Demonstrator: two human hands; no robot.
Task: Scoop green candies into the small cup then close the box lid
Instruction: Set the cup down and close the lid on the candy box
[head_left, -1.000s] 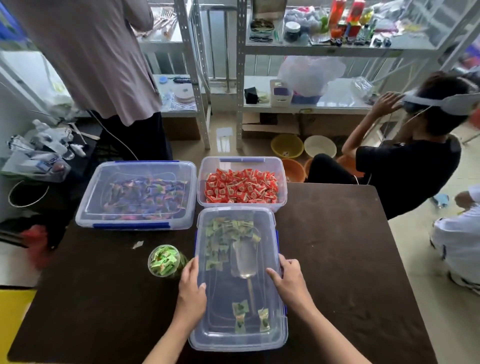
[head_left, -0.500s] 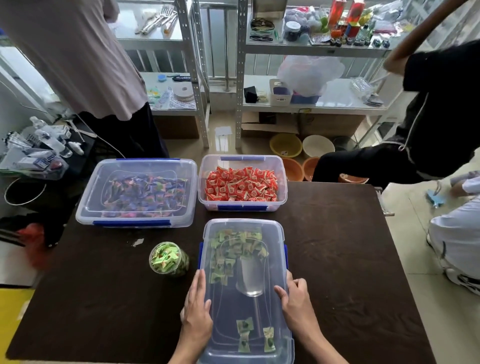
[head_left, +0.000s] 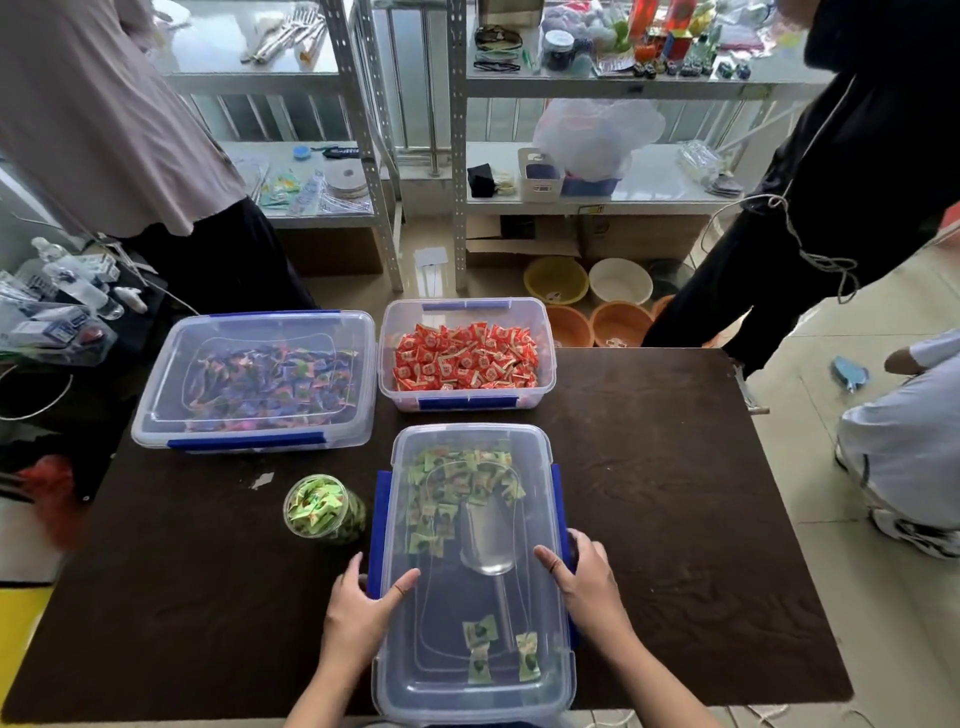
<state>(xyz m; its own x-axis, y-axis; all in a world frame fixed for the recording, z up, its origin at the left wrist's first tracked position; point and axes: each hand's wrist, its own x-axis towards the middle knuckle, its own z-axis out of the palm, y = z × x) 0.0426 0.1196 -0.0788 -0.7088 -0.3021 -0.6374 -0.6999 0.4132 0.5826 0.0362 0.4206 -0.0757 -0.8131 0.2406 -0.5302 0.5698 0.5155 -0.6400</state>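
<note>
A clear plastic box (head_left: 470, 670) stands at the near table edge with its clear lid (head_left: 447, 441) lying on top. Through the lid I see green candies (head_left: 457, 480) heaped at the far end, a few near me, and a metal scoop (head_left: 488, 540). Blue latches (head_left: 382, 519) on both long sides stick out, unclipped. My left hand (head_left: 363, 613) grips the lid's left edge, thumb on top. My right hand (head_left: 584, 582) holds the right edge the same way. The small clear cup (head_left: 323, 509), full of green candies, stands left of the box.
A lidded box of mixed purple candies (head_left: 254, 379) and an open box of red candies (head_left: 467, 356) sit at the far side of the dark table (head_left: 675, 493). People stand at the far left and far right; another crouches on the right. Shelves and bowls lie beyond.
The lid has settled squarely over the box. My hands slid from flat on the lid to its side edges near the latches. The person at right stood up.
</note>
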